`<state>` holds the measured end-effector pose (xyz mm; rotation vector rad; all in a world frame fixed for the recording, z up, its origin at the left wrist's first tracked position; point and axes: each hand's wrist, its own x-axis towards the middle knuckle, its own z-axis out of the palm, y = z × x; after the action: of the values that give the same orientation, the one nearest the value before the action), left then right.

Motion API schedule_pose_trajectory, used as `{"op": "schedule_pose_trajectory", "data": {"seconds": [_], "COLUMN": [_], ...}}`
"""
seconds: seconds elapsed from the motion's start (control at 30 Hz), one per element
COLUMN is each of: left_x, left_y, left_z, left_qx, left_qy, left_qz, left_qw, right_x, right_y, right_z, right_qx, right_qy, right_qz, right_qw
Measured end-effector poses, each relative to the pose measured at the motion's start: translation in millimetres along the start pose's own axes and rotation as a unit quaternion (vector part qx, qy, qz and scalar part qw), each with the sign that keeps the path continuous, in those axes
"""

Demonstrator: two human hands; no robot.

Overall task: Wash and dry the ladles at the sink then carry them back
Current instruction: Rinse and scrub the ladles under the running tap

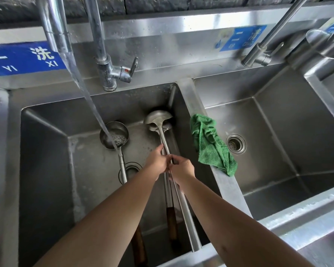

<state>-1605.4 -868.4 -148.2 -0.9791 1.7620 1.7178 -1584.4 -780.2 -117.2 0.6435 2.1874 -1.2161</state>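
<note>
We see left hand [156,160] and right hand [181,168] both curled around stacked ladle handles [167,149]; third ladle [114,134] left of hands under water stream [89,97]; green cloth [210,145] right of hands.

- Pretty even daylight-ish light overall, bright enough, nothing blown out badly.
- Soft glare streaks along the steel backsplash [162,35], brightest near the blue sign at the right [241,38], which looks washed out and a bit hazy.
- Left basin [46,151] goes quite dark down its left wall and near corner; right basin [278,141] is lit more evenly.
- Arms cast only faint, soft shadows on the basin floor.
- Wide-angle warp is obvious: the faucet pipes [96,35] and sink rims bow and splay towards the edges.
- Centre is sharp; corners smear, especially the top right faucet [320,43].
- Water stream [93,105] is motion-blurred.
</note>
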Motion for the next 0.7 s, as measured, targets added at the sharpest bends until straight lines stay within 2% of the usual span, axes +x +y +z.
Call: {"op": "schedule_pose_trajectory", "data": {"seconds": [0.17,0.3,0.53,0.7], "left_x": [15,16,1,-3], "left_y": [-13,-17,-12,-14], "left_z": [2,0,-10,-33], "left_qx": [0.06,0.095,0.065,0.08], "left_qy": [0.013,0.014,0.021,0.017], "left_qz": [0.02,0.026,0.001,0.001], "left_qw": [0.998,0.995,0.998,0.997], "right_x": [6,8,-1,-5], "right_y": [-1,-1,-12,-20], "right_z": [1,-1,-3,9], "right_qx": [-0.016,-0.102,-0.177,-0.255], "right_qy": [0.001,0.0,-0.005,0.014], "right_qz": [0.003,-0.012,-0.039,-0.1], "right_qw": [1.0,0.995,0.983,0.962]}}
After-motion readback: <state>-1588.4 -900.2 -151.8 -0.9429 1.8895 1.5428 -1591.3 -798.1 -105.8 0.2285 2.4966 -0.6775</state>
